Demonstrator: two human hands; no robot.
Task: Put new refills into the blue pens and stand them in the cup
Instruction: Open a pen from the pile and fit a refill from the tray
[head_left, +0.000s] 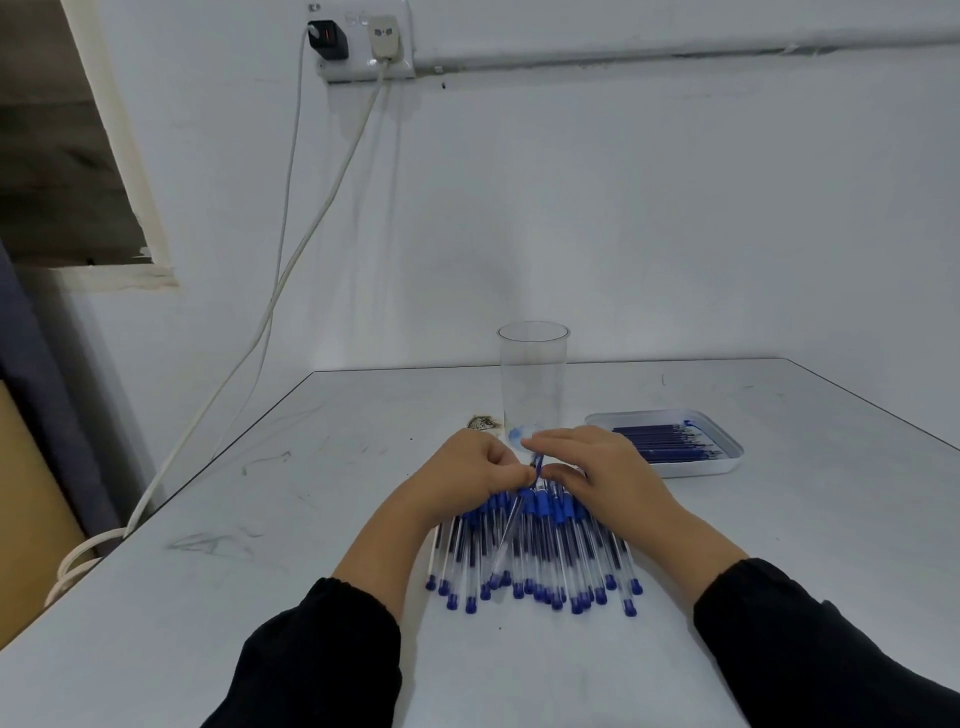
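Observation:
A heap of several clear pens with blue caps (540, 561) lies on the table in front of me. One pen (511, 530) is lifted at a slant above the heap. My left hand (467, 475) pinches its upper end, and my right hand (602, 467) pinches the same end from the other side. A tall clear cup (532, 384) stands upright just behind my hands and holds nothing. A white tray (675, 470) with several blue refills (665, 441) sits to the right of the cup.
The grey table (260, 519) has scuff marks on its left part. A small patterned scrap (484, 422) lies left of the cup. Two white cables (291, 260) hang from a wall socket (363, 41) down past the table's left edge.

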